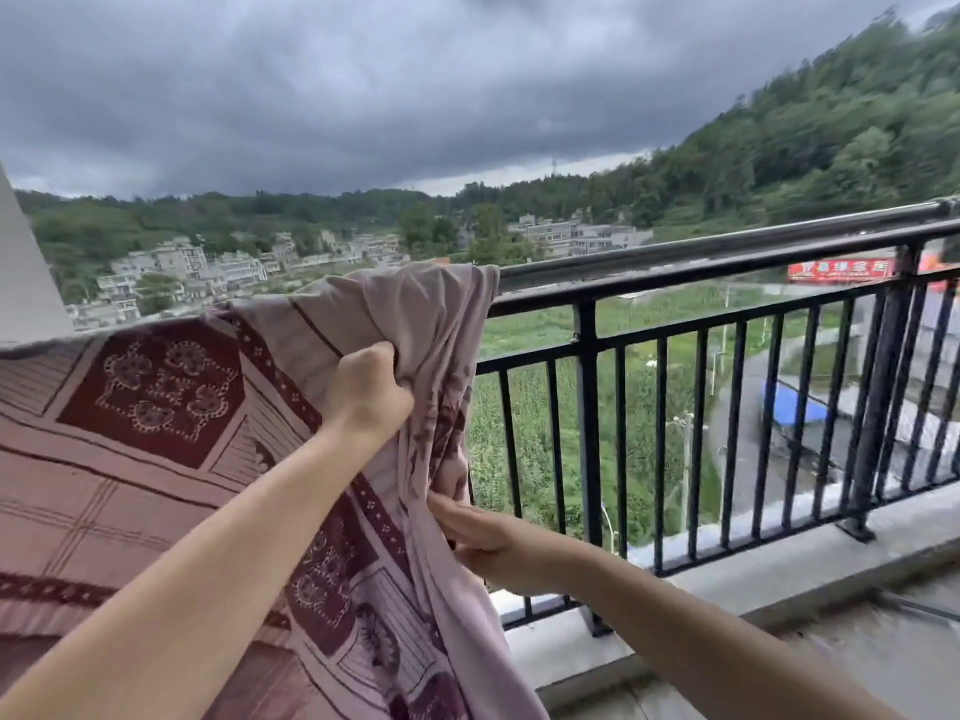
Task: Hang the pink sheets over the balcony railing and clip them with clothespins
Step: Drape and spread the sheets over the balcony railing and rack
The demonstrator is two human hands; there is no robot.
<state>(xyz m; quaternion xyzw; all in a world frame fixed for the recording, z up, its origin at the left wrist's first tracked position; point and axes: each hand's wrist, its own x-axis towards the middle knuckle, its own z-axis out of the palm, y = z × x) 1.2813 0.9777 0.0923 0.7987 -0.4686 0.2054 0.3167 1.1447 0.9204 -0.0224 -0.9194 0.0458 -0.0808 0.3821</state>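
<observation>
A pink sheet [130, 459] with dark maroon patterned squares lies draped over the left part of the black balcony railing [727, 262]. Its right edge bunches into folds near the top rail. My left hand [369, 392] is closed on a fold of the sheet just below the rail. My right hand [483, 537] pinches the sheet's hanging right edge lower down, in front of the bars. No clothespins are visible.
The railing runs on to the right with bare top rails and vertical bars, standing on a concrete curb [779, 569]. A white wall edge [21, 283] rises at the far left. Beyond lie fields, a road, houses and a wooded hill.
</observation>
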